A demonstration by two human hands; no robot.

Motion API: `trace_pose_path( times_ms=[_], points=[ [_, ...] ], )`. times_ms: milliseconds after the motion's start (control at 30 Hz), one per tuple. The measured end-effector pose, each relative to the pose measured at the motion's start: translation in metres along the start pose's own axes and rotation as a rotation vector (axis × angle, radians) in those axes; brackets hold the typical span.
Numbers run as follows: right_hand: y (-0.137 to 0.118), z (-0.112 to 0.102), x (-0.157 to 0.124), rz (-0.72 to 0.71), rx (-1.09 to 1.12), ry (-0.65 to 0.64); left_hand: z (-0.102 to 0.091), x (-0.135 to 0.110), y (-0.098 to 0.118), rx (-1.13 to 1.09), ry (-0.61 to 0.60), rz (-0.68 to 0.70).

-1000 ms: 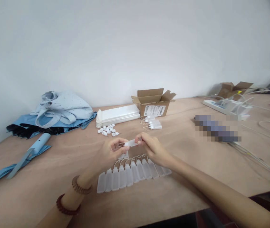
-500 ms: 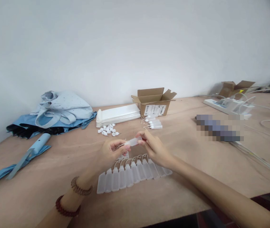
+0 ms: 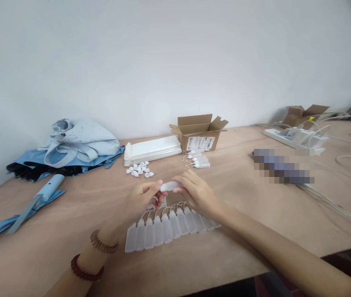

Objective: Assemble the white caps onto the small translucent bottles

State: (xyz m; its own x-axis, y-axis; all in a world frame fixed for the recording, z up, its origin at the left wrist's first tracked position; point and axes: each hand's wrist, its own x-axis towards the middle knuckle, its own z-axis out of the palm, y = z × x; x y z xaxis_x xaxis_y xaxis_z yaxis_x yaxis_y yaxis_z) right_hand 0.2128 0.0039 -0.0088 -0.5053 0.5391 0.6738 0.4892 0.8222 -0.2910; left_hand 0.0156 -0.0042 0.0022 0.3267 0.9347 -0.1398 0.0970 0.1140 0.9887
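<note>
Between my two hands is a small translucent plastic bottle (image 3: 170, 186), held nearly level above the table. My left hand (image 3: 144, 197) pinches its left end between thumb and fingers. The fingers of my right hand (image 3: 198, 193) close on its other end, hiding part of it. Just below lies a row of several similar flat bottles (image 3: 162, 229), many with thin pale loops at their necks. Another clear piece (image 3: 163, 202) is partly hidden behind my left fingers. A small pile of white pointed caps (image 3: 139, 168) sits beyond my left hand.
At the back stand a stack of white flat packs (image 3: 153, 150) and an open cardboard box (image 3: 200, 142), with more small bottles (image 3: 200, 161) before it. Left lie a pale fabric bag (image 3: 83, 142) and blue umbrella (image 3: 50, 189). Right are a pixelated object (image 3: 282, 167), power strip (image 3: 296, 138) and cables.
My left thumb has moved onto the neck end of the bottle. My right fingers have shifted left and cover more of the bottle's other end. The view has moved slightly.
</note>
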Motion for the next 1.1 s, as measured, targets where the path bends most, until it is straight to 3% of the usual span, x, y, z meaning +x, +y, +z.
trace_pose_path(
  times_ms=[133, 433, 700, 800, 900, 1100],
  points=[
    [0.001, 0.001, -0.001, 0.000, -0.001, 0.003, 0.001, 0.000, 0.002, 0.083, -0.016, 0.051],
    [0.004, 0.001, -0.002, 0.072, 0.136, -0.044, -0.006, -0.007, 0.000, 0.606, 0.074, 0.327],
    [0.006, -0.002, 0.003, 0.245, 0.189, -0.039, -0.008, -0.002, 0.005, 0.526, 0.149, 0.300],
    [0.021, -0.004, 0.003, 0.298, 0.130, 0.041, -0.022, 0.004, 0.003, 0.502, 0.311, 0.275],
    [0.047, -0.006, 0.001, 0.359, 0.034, 0.117, -0.042, 0.012, -0.005, 0.654, 0.435, 0.281],
    [0.101, -0.007, -0.007, 0.456, -0.138, 0.153, -0.066, 0.026, -0.026, 0.878, 0.425, 0.384]
  ],
)
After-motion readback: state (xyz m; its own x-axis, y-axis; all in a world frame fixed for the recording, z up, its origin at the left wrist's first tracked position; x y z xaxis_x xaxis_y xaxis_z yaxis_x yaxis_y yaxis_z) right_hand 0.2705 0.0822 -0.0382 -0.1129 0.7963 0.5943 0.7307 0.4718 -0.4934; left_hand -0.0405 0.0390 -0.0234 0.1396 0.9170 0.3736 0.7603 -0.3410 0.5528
